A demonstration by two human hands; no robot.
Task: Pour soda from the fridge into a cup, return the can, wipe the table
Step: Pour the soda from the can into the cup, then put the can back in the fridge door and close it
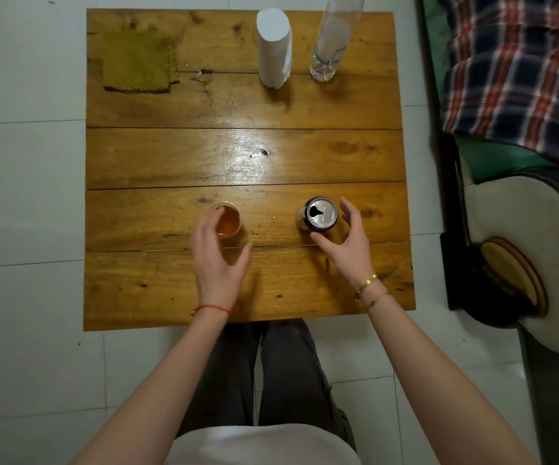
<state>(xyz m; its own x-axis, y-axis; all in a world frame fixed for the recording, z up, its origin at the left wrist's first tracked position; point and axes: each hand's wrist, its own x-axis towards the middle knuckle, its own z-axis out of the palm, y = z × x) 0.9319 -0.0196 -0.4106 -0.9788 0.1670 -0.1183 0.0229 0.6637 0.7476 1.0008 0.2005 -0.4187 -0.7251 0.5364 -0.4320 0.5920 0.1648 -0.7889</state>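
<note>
Both hands are held open, left hand (219, 255) by filled cup (227, 220), right hand (347, 238) apparently just off opened can (318, 214); can best gripped mid-body, kept upright

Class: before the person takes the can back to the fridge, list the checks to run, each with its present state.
1. Small clear plastic cup holds amber soda: ok.
2. Opened silver-topped can stands upright: ok.
3. Right hand grips the can: not ok; fingers spread beside it.
4. Left hand clear of the cup: not ok, it curls around it.
5. Wooden plank table dry between cup and can: not ok, small droplets.
6. Olive-green cloth ready for wiping: ok.
</note>
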